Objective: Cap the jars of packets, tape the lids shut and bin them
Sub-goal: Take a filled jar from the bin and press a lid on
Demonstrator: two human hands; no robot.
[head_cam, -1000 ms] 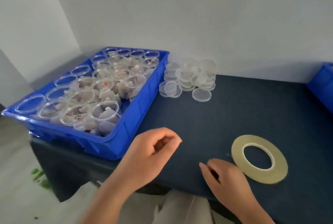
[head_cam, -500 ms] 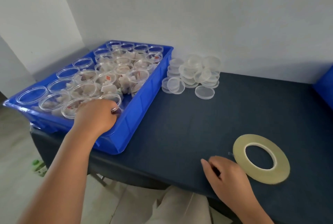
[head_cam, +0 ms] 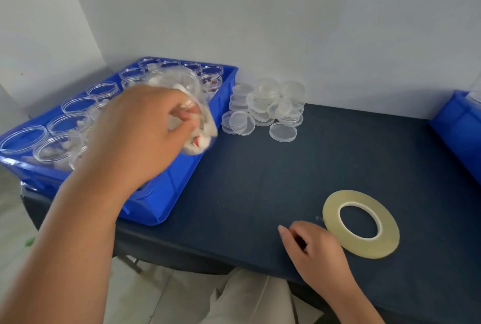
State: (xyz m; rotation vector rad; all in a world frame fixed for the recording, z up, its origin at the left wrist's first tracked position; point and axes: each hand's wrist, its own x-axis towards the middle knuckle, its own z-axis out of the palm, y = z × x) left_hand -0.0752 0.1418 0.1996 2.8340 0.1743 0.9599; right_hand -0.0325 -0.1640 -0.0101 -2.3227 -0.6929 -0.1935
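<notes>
Change: left hand (head_cam: 140,138), down among the jars in the tray half a second ago, is now raised above the tray's right wall with one jar in its grip.
Table (head_cam: 260,180): dark blue top, carrying everything below.
Blue tray (head_cam: 166,193): at the table's left end, filled with open clear jars of packets.
Second blue bin (head_cam: 458,128): only a corner shows at the right edge.
Lids (head_cam: 265,107): clear, heaped just right of the tray, by the wall.
Tape roll (head_cam: 361,224): flat on the table, near the front edge.
Held jar (head_cam: 192,104): clear, tilted, blurred, uncapped, white and red packets inside.
Right hand (head_cam: 315,248): loosely curled, grasping nothing, on the table just left of the tape roll.
</notes>
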